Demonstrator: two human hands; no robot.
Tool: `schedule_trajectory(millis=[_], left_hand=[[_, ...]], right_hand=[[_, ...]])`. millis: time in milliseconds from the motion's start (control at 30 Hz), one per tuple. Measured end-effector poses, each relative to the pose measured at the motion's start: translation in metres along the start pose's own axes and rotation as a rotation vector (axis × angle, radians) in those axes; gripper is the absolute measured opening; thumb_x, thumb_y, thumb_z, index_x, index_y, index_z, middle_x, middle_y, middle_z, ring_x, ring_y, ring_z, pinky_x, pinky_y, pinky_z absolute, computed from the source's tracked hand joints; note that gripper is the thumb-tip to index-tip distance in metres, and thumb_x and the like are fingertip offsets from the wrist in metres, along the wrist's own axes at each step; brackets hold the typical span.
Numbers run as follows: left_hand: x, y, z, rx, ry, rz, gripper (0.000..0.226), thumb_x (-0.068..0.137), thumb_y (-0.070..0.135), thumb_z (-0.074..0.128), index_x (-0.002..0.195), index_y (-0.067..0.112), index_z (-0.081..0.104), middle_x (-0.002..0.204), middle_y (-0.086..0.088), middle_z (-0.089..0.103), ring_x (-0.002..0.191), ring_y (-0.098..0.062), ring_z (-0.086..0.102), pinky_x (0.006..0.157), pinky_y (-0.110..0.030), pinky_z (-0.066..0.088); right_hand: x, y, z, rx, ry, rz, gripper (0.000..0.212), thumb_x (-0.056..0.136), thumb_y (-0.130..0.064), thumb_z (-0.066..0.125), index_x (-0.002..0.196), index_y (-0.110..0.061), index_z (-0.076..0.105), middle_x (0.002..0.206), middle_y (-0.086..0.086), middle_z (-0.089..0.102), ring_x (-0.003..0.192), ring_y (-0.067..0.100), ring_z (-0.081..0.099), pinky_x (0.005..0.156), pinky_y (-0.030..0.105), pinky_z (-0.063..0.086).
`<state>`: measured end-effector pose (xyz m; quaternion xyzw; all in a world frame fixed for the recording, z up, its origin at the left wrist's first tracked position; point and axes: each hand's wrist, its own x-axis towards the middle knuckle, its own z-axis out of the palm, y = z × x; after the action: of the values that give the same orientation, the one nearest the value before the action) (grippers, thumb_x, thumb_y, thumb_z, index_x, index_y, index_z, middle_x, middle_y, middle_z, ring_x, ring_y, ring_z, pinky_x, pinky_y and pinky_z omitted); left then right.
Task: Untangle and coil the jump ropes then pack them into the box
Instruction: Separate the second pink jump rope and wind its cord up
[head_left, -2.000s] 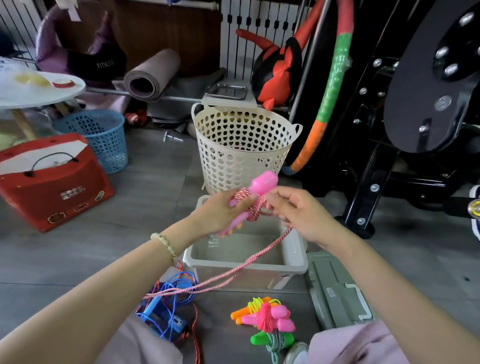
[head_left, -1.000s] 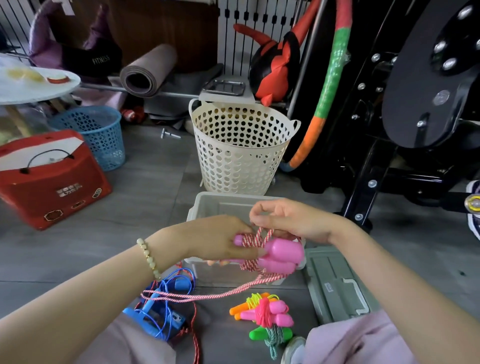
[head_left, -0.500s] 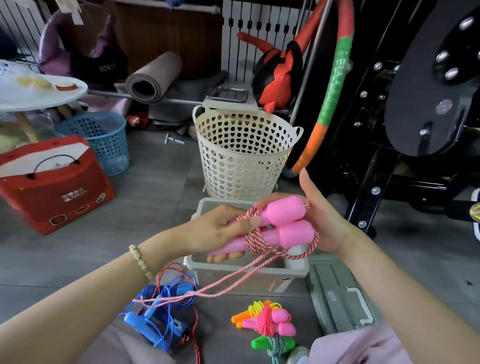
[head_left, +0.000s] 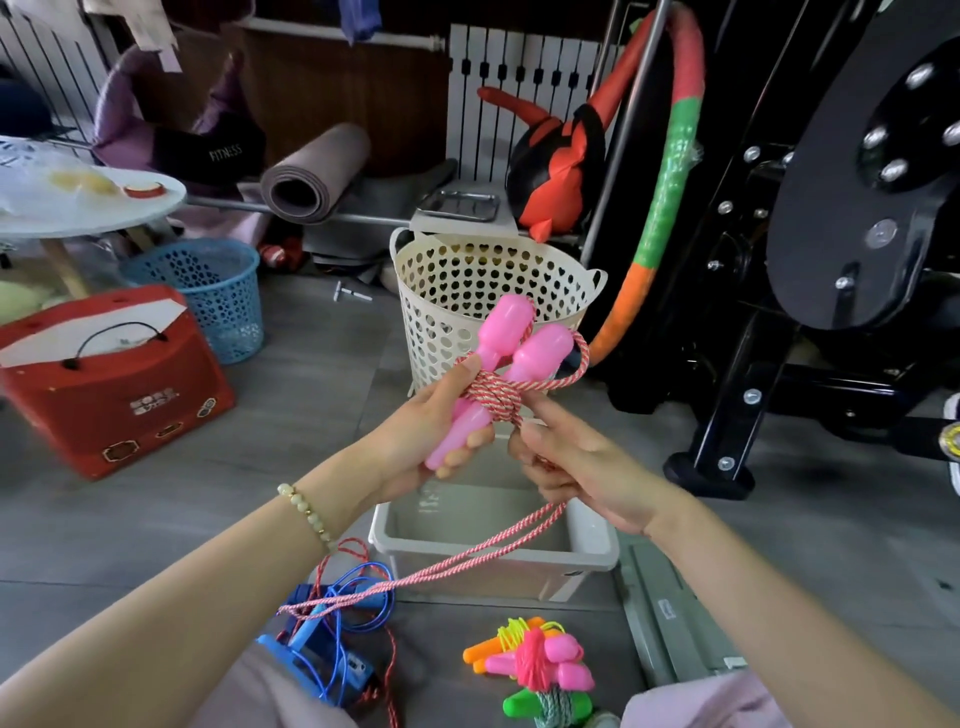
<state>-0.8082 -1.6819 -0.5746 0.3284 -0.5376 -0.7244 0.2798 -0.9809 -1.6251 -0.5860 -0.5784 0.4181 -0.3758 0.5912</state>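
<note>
Pink plastic-handled jump rope with red-and-white twisted cord (head_left: 498, 397) sits at frame centre, above the open grey plastic box (head_left: 597, 543). Left hand (head_left: 415, 441): fingers curled round both handles. Right hand (head_left: 576, 462): pinches the cord just beside the wraps. Step in hand: coiling the cord round the handles. A loose double strand trails to lower left; the next move probably calls for more taut turns, then tucking the end.

My left hand (head_left: 415, 441) and right hand (head_left: 587, 467) are holding the jump rope (head_left: 540, 348) above the box (head_left: 498, 564); the basket (head_left: 467, 291) is standing behind it, the lid (head_left: 670, 613) lying to its right.
</note>
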Motion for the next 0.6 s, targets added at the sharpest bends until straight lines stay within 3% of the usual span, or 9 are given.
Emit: schedule_trajectory(millis=[67, 133, 233, 333, 400, 500, 533, 600], left_hand=[[0.002, -0.001, -0.002, -0.024, 0.019, 0.013, 0.044, 0.094, 0.052, 0.034, 0.095, 0.014, 0.056, 0.050, 0.002, 0.044, 0.031, -0.006, 0.031, 0.031, -0.012, 0.022], [0.004, -0.002, -0.004, -0.040, 0.057, 0.018, 0.043, 0.096, 0.052, 0.035, 0.105, 0.014, 0.053, 0.050, 0.002, 0.046, 0.031, -0.006, 0.032, 0.031, -0.012, 0.022], [0.007, -0.004, -0.006, -0.011, 0.130, 0.025, 0.044, 0.096, 0.052, 0.037, 0.084, 0.013, 0.051, 0.051, 0.001, 0.048, 0.032, -0.008, 0.033, 0.031, -0.013, 0.023], [0.011, -0.005, -0.008, 0.040, 0.215, 0.041, 0.045, 0.095, 0.054, 0.040, 0.081, 0.013, 0.052, 0.052, 0.000, 0.050, 0.034, -0.010, 0.035, 0.033, -0.014, 0.025], [0.012, -0.004, -0.011, 0.058, 0.245, 0.064, 0.046, 0.095, 0.054, 0.039, 0.084, 0.012, 0.054, 0.053, 0.000, 0.051, 0.034, -0.010, 0.036, 0.033, -0.014, 0.026], [0.016, -0.005, -0.012, 0.059, 0.267, 0.080, 0.046, 0.095, 0.054, 0.039, 0.083, 0.012, 0.054, 0.053, 0.000, 0.052, 0.034, -0.010, 0.037, 0.033, -0.015, 0.027], [0.018, -0.005, -0.012, 0.049, 0.279, 0.077, 0.046, 0.095, 0.054, 0.039, 0.081, 0.013, 0.054, 0.053, 0.000, 0.052, 0.035, -0.010, 0.037, 0.034, -0.015, 0.027], [0.023, -0.005, -0.016, 0.004, 0.328, 0.076, 0.045, 0.095, 0.055, 0.040, 0.081, 0.014, 0.055, 0.054, 0.001, 0.052, 0.036, -0.009, 0.037, 0.033, -0.015, 0.027]], right_hand=[[0.000, -0.003, 0.006, -0.112, 0.085, -0.006, 0.039, 0.090, -0.031, 0.059, 0.126, -0.037, 0.046, 0.068, -0.018, 0.050, 0.049, 0.000, 0.036, 0.048, 0.014, 0.026], [0.004, 0.002, 0.008, -0.195, 0.214, -0.053, 0.033, 0.090, -0.018, 0.058, 0.115, -0.039, 0.052, 0.077, -0.024, 0.061, 0.057, -0.008, 0.052, 0.053, 0.010, 0.037], [0.010, 0.017, 0.006, -0.524, 0.416, -0.156, 0.017, 0.089, -0.017, 0.063, 0.098, -0.031, 0.064, 0.087, -0.019, 0.066, 0.075, -0.006, 0.061, 0.072, 0.012, 0.043], [0.014, 0.022, 0.002, -0.582, 0.528, -0.113, 0.016, 0.093, -0.018, 0.057, 0.081, -0.023, 0.066, 0.065, -0.007, 0.064, 0.056, 0.004, 0.058, 0.056, 0.017, 0.043], [0.015, 0.018, 0.004, -0.364, 0.500, 0.007, 0.023, 0.095, -0.018, 0.053, 0.077, -0.018, 0.066, 0.064, -0.003, 0.066, 0.062, 0.012, 0.063, 0.061, 0.022, 0.048], [0.013, 0.001, 0.008, 0.415, 0.304, 0.161, 0.027, 0.097, -0.013, 0.045, 0.081, -0.004, 0.064, 0.064, 0.006, 0.066, 0.067, 0.021, 0.070, 0.071, 0.031, 0.058], [0.012, -0.001, 0.004, 0.540, 0.266, 0.162, 0.028, 0.097, -0.014, 0.043, 0.082, -0.003, 0.063, 0.063, 0.006, 0.065, 0.066, 0.020, 0.070, 0.073, 0.033, 0.058], [0.008, -0.006, 0.001, 0.484, 0.187, 0.193, 0.030, 0.099, -0.019, 0.039, 0.083, -0.004, 0.060, 0.060, 0.003, 0.060, 0.061, 0.017, 0.066, 0.075, 0.033, 0.058]])
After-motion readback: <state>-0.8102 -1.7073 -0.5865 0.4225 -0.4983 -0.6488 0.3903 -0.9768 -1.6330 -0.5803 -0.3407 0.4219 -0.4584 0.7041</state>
